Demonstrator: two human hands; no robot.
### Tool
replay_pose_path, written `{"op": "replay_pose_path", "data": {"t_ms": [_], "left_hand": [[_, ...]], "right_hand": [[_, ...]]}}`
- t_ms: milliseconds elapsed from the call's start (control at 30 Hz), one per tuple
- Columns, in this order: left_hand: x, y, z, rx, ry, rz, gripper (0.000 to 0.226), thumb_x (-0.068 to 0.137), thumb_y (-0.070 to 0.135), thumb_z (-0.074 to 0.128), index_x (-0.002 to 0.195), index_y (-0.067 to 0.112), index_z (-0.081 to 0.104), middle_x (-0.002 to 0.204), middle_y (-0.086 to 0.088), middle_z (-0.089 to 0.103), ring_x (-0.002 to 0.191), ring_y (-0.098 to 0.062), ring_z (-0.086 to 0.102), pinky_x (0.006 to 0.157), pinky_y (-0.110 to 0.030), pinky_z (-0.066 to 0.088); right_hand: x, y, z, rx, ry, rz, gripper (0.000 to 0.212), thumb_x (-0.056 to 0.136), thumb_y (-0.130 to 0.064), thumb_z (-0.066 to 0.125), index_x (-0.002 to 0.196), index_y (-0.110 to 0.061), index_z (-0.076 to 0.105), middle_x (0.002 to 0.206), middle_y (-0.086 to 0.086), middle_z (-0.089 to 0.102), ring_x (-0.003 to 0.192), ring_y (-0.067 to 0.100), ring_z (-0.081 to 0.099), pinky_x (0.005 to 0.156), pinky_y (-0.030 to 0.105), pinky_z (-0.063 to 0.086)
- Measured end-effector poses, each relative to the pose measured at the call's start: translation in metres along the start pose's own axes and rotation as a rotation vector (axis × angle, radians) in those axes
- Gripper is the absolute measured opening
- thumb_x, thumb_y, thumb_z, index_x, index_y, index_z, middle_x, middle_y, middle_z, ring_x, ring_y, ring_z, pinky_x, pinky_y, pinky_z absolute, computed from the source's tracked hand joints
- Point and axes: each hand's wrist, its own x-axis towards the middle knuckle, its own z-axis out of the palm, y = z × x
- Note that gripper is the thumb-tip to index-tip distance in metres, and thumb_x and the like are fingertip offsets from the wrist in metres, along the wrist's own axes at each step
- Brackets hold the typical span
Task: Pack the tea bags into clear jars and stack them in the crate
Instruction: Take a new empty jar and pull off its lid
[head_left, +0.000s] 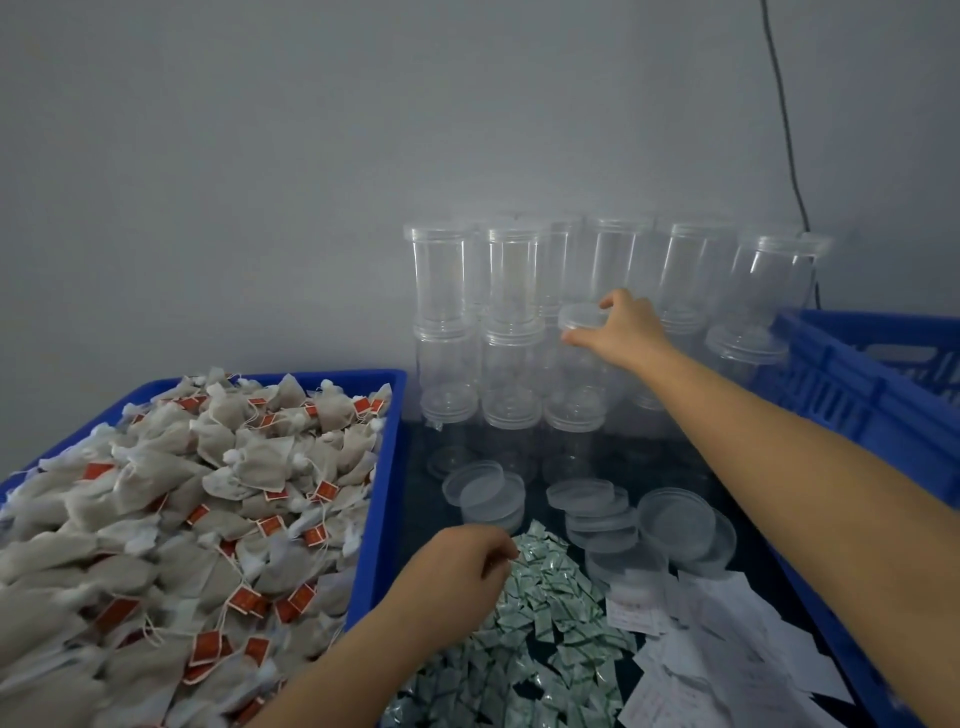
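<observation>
A blue tray (382, 499) at the left is heaped with beige tea bags (171, 499) carrying red tags. Clear lidded jars (511, 280) are stacked in several tiers against the wall. My right hand (626, 330) reaches out to that stack and grips the lid of one clear jar (582, 318) in the middle tier. My left hand (462, 564) hangs low over a pile of small green-white sachets (550, 613), fingers curled into the pile; whether it pinches a sachet is hidden. A blue crate (852, 374) stands at the right.
Loose clear lids (675, 519) lie in small stacks in front of the jars. White paper slips (727, 644) are scattered at the lower right. A black cable (784, 114) runs down the grey wall behind the jars.
</observation>
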Motion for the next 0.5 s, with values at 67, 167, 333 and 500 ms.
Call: {"op": "replay_pose_path", "data": {"t_ms": [67, 167, 333, 500], "left_hand": [[0.000, 0.002, -0.002, -0.028, 0.051, 0.000, 0.021, 0.097, 0.024, 0.051, 0.113, 0.023, 0.064, 0.104, 0.008, 0.065, 0.094, -0.005, 0.058, 0.088, -0.028, 0.050], [-0.001, 0.006, -0.005, -0.070, 0.153, -0.002, 0.032, 0.094, 0.034, 0.057, 0.124, 0.024, 0.056, 0.113, 0.012, 0.058, 0.104, -0.002, 0.053, 0.094, -0.023, 0.046], [-0.011, 0.026, -0.014, 0.186, 0.424, 0.136, 0.089, 0.072, 0.062, 0.066, 0.143, 0.017, 0.038, 0.141, 0.004, 0.042, 0.130, -0.016, 0.040, 0.107, -0.034, 0.035], [-0.022, 0.041, -0.005, 0.725, 0.491, 0.389, 0.114, 0.044, 0.060, 0.086, 0.137, 0.015, 0.037, 0.139, -0.010, 0.040, 0.127, -0.030, 0.037, 0.108, -0.055, 0.023]], "right_hand": [[-0.016, -0.001, -0.012, 0.063, 0.017, -0.019, 0.083, 0.074, -0.051, 0.079, 0.139, -0.018, 0.041, 0.137, 0.010, 0.041, 0.114, 0.026, 0.051, 0.085, 0.035, 0.045], [-0.051, -0.001, -0.022, 0.168, 0.028, -0.069, 0.084, 0.072, -0.049, 0.081, 0.139, -0.020, 0.040, 0.136, 0.007, 0.043, 0.106, 0.020, 0.048, 0.081, 0.030, 0.041], [-0.129, 0.006, -0.005, 0.398, -0.173, 0.027, 0.096, 0.069, -0.047, 0.084, 0.147, -0.026, 0.031, 0.146, 0.006, 0.037, 0.116, 0.019, 0.046, 0.090, 0.035, 0.045], [-0.191, 0.014, 0.030, 1.092, -0.602, 0.473, 0.071, 0.083, -0.048, 0.069, 0.141, -0.014, 0.048, 0.127, 0.012, 0.062, 0.103, 0.027, 0.066, 0.087, 0.039, 0.058]]}}
